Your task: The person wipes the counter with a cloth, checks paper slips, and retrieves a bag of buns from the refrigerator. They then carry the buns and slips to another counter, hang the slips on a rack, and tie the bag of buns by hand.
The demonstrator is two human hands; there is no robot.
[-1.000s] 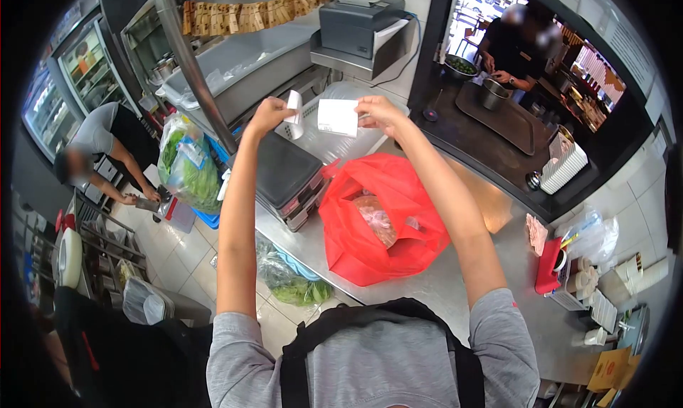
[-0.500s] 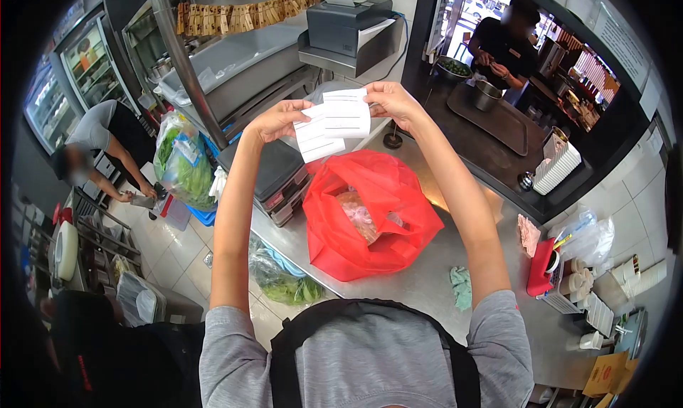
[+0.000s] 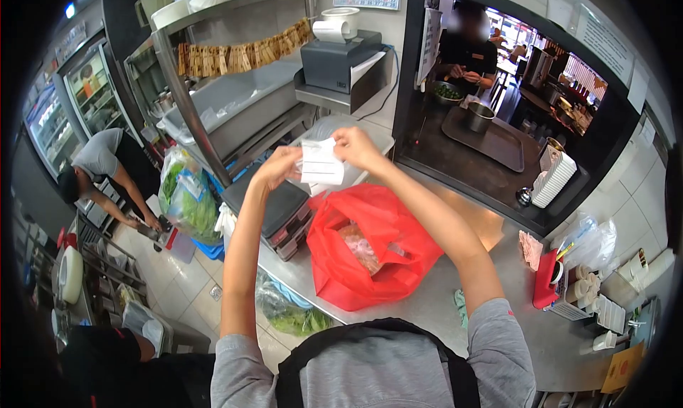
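Observation:
Both my hands grip white paper receipts (image 3: pixel 321 165), which overlap in a small stack with dark printed lines. My left hand (image 3: pixel 283 166) pinches the left edge, and my right hand (image 3: pixel 356 148) pinches the upper right corner. Just below the receipts a red carrier bag (image 3: pixel 341 280) stands on the steel counter (image 3: pixel 427 305). Through its open top a wrapped packet (image 3: pixel 361 248) shows, brown and pinkish. Beneath my left forearm is a dark lidded case (image 3: pixel 267 209).
A receipt printer (image 3: pixel 338 63) sits on a wall shelf beyond my hands. Behind the serving hatch ledge (image 3: pixel 427 166) stands a person; a tray (image 3: pixel 491 148) with a pot lies there. Bagged greens (image 3: pixel 188 202) are at left, near a stooping person. Another person is at lower left.
My hands have drawn closer together and lower. The two receipts, spread apart before, now lie almost one over the other. The view has tilted up slightly.

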